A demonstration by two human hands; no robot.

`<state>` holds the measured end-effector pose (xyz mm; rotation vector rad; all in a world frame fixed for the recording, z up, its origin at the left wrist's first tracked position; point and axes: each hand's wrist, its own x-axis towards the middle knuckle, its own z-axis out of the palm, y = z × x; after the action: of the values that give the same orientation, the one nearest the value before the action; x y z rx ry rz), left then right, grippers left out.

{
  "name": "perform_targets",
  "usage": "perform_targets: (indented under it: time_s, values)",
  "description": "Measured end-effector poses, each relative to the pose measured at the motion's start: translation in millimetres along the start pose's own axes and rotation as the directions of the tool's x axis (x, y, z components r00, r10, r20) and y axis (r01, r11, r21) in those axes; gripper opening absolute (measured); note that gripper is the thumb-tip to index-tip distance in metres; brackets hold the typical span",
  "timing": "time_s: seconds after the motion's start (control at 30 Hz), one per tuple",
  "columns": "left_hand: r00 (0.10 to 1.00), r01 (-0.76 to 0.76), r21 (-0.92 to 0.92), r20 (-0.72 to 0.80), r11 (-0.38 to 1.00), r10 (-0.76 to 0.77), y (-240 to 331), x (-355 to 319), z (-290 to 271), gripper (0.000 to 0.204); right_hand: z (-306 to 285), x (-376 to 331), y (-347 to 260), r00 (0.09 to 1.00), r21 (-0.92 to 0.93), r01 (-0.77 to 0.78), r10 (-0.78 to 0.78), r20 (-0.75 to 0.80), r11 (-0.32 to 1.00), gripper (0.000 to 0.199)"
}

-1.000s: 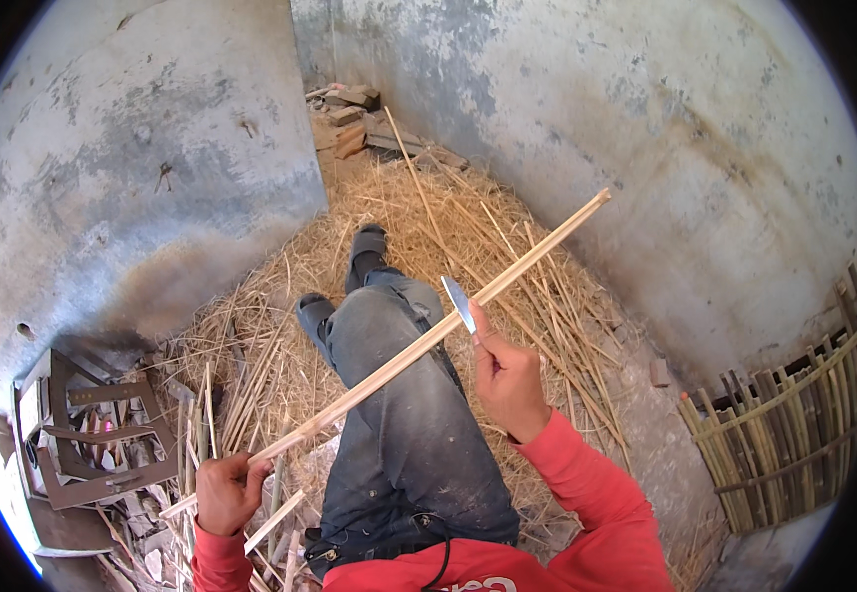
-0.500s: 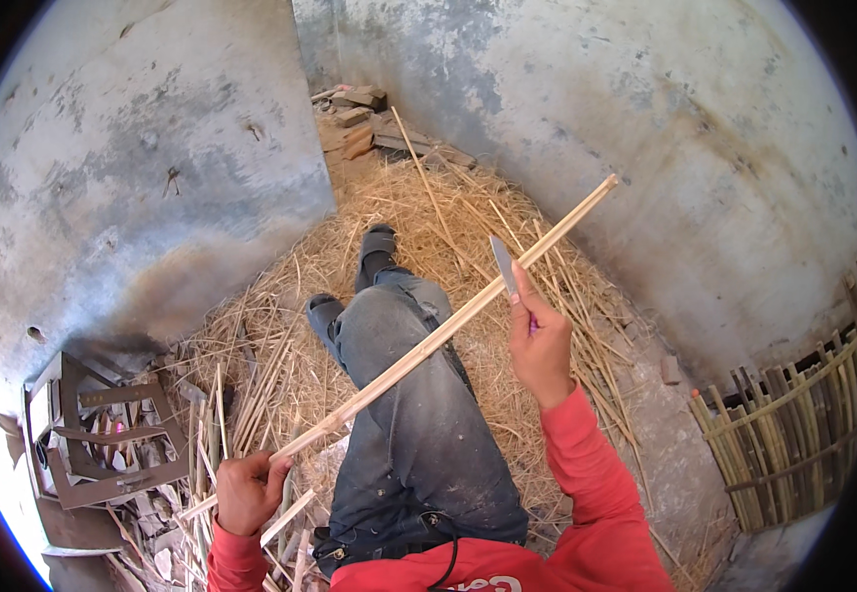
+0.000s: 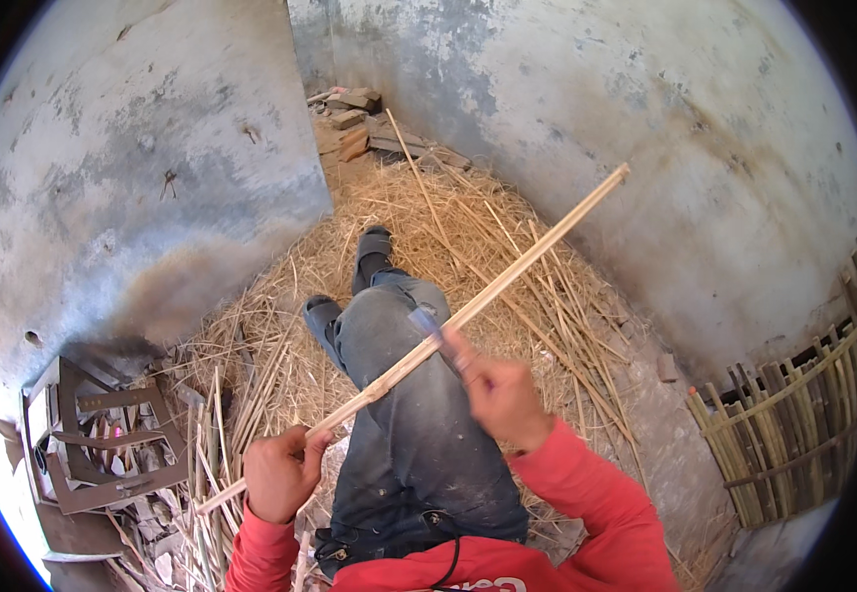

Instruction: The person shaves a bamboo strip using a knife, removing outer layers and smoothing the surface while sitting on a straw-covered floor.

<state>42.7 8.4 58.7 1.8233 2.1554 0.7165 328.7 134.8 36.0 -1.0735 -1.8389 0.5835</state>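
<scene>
Above your lap, your left hand [image 3: 280, 472] grips the low end of the bamboo strip [image 3: 478, 308]; your right hand [image 3: 499, 395] holds a knife [image 3: 426, 326] against its middle.

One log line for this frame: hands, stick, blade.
left hand: grips bamboo strip low end | right hand: holds knife blade at strip, blurred | seated, straw underfoot

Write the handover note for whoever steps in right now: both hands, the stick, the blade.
Left hand: closed around the near end of the long bamboo strip, which slants up to the right over the lap.
Right hand: blurred, gripping a small knife with its blade against the strip about midway.
Around: shavings and cut strips litter the floor; a woven bamboo fence piece stands to the right.
Done: cannot tell how much is shaved.
Left: far half looks unworked.
</scene>
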Motion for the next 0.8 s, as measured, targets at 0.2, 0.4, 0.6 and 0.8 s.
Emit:
perform_targets:
  time_s: [0.2, 0.4, 0.6, 0.8]
  values:
    - [1.000, -0.024, -0.026, -0.006, 0.999, 0.024, 4.0, 1.1, 14.5, 0.043, 6.8, -19.8, -19.4, 0.983, 0.033, -0.144, 0.139, 0.117, 0.989, 0.034]
    - [1.000, -0.015, -0.104, -0.022, 0.994, 0.013, 13.5, 4.0, 19.2, 0.045, 1.1, -2.8, 14.0, 0.999, 0.094, -0.046, 0.044, 0.026, 0.995, 0.037]
    - [1.000, -0.026, -0.159, -0.015, 0.987, 0.024, 19.4, 9.5, 26.3, 0.047, 4.0, -7.0, 12.3, 0.997, 0.122, 0.017, -0.026, 0.076, 0.992, 0.039]
    - [0.999, -0.046, -0.167, -0.018, 0.985, 0.044, 7.3, 0.3, 17.7, 0.024, -5.7, 7.5, 0.1, 0.985, 0.138, -0.166, 0.156, 0.078, 0.976, 0.040]
